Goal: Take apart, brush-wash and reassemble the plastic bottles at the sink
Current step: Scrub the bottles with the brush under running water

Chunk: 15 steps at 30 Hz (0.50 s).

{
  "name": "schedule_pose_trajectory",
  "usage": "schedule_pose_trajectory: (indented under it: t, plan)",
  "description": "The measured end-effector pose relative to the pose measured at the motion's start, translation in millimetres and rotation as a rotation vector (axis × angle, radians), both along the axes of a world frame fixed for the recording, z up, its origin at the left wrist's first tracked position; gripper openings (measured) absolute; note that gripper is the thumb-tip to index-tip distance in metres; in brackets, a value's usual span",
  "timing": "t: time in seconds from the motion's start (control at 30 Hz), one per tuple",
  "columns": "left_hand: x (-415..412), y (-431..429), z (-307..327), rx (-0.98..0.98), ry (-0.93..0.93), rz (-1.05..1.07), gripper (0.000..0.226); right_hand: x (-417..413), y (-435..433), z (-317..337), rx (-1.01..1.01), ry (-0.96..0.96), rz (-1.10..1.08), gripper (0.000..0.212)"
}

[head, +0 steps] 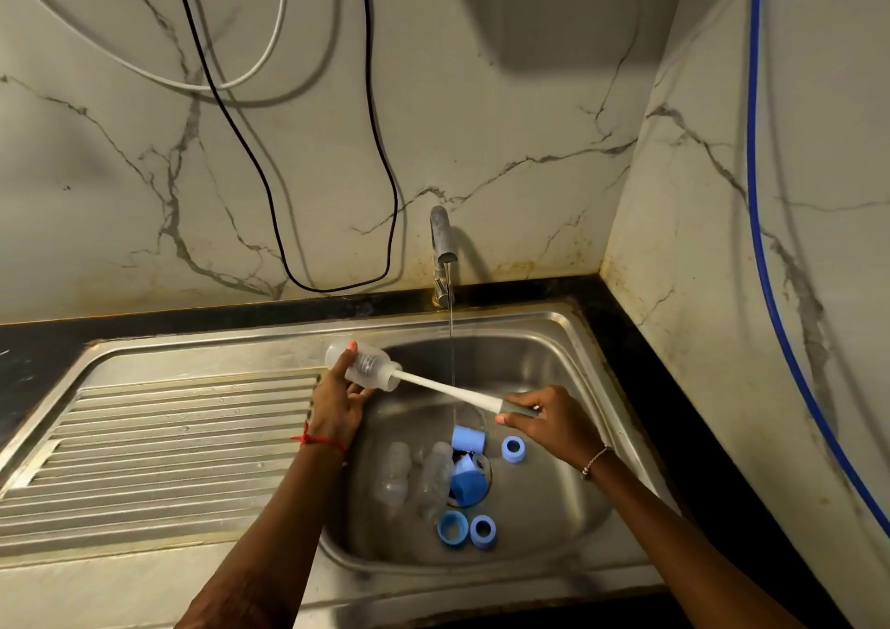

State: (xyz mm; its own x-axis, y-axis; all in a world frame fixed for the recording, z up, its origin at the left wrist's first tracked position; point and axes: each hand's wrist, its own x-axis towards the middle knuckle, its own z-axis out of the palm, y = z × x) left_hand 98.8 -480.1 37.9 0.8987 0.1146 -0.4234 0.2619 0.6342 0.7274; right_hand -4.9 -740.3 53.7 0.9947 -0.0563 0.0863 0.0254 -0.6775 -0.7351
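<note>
My left hand [337, 399] grips a clear plastic bottle [366, 363], held on its side over the sink's left edge with its mouth toward the right. My right hand [549, 416] holds the grey handle of a white bottle brush [448, 390], whose head is inside the bottle. Two more clear bottles [414, 477] lie in the steel sink basin [544, 368]. Several blue caps and collar rings [468, 438] are scattered around the drain.
The tap [443, 243] at the back runs a thin stream of water into the basin. A ribbed steel drainboard [168, 440] lies to the left. A black cable and a white cable hang on the marble wall; a blue hose [756, 195] runs down the right wall.
</note>
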Motion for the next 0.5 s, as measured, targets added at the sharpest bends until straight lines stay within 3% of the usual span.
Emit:
schedule_pose_trajectory:
  t: [0.1, 0.17, 0.2, 0.27, 0.33, 0.43, 0.5]
  plan:
    - [0, 1, -7, 0.012, -0.001, 0.017, 0.061, 3, 5, -1, -0.032, -0.001, -0.013, 0.039]
    - [6, 6, -14, -0.211, 0.07, -0.017, 0.056, 3, 7, -3, -0.063, 0.023, 0.002, 0.04]
    - [7, 5, -15, -0.076, 0.031, -0.065, 0.057, 4, 7, -3, -0.054, 0.045, 0.007, 0.04]
    - [10, 10, -14, -0.16, 0.086, -0.036, 0.051, 5, 7, 0, -0.046, 0.095, 0.035, 0.032]
    - [2, 5, -10, 0.083, 0.019, -0.015, 0.061, 7, 6, 5, 0.0, 0.166, 0.105, 0.018]
    - [0, 2, -13, 0.033, 0.026, 0.003, 0.072, 10, 7, 21, 0.05, 0.221, 0.247, 0.031]
    - [-2, 2, -13, -0.051, 0.03, 0.022, 0.076, 14, 5, 30, 0.025, 0.188, 0.286, 0.019]
